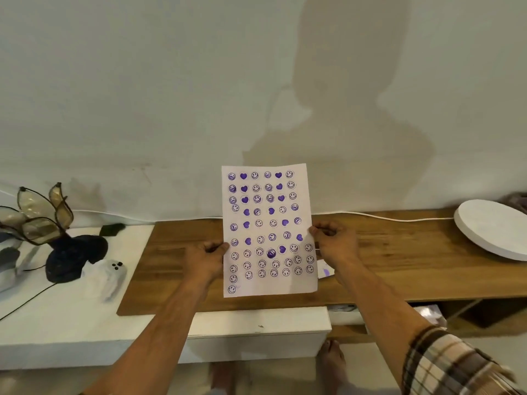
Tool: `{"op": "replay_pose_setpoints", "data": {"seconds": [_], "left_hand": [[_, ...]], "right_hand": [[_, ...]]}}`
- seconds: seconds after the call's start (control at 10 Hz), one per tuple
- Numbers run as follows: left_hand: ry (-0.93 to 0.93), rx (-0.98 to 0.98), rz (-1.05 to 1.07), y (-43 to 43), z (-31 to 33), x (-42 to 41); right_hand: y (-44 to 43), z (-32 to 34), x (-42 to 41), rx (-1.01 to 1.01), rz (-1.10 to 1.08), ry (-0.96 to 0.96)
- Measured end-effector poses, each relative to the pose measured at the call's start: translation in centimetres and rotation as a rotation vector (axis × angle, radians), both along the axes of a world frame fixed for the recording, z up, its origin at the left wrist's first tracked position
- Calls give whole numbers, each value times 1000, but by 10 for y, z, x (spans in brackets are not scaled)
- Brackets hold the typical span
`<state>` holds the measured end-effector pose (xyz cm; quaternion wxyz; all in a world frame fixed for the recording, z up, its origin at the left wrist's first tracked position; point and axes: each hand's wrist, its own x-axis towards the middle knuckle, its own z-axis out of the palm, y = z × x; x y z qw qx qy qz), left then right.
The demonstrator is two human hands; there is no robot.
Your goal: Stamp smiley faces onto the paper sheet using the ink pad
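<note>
I hold a white paper sheet (268, 285) upright above the wooden table (399, 263). Rows of purple smiley faces and hearts cover it almost to the bottom edge. My left hand (205, 259) pinches the sheet's left edge about midway up. My right hand (335, 242) pinches the right edge slightly higher. A small white object with a purple smear (325, 269) lies on the table just right of the sheet, mostly hidden behind the paper and my right wrist; I cannot tell if it is the ink pad. No stamp shows.
A round white slab (493, 228) rests at the table's right end. To the left, a white counter (71, 315) carries a petal-shaped glass lamp (40, 218) on a dark base and a small white ghost figure (104, 277). A white cable (385, 217) runs along the wall.
</note>
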<state>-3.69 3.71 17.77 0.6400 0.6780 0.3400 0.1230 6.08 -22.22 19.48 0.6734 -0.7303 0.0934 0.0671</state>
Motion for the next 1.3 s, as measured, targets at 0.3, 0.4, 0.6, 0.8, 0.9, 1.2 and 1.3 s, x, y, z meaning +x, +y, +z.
{"op": "replay_pose_setpoints", "data": {"seconds": [0.3,0.4,0.6,0.8,0.9,1.2,1.3], "left_hand": [[127,43,42,31,-109,52],[171,43,52,38,-132,61],[250,60,40,43,-170,70],[281,154,2,42,-181,68],[286,252,-31,39,-176,64],[282,571,-255,17,-115,35],[184,676,-332,4,-64,17]], "right_hand": [[36,-111,61,-232,36,69],[43,-135,72,-330,62,57],[52,-173,83,-554,84,67],[54,-187,76,-692,114,22],[54,-183,69,-762,99,-46],[39,-121,30,-949,420,-389],[26,-75,4,-1080,493,-471]]}}
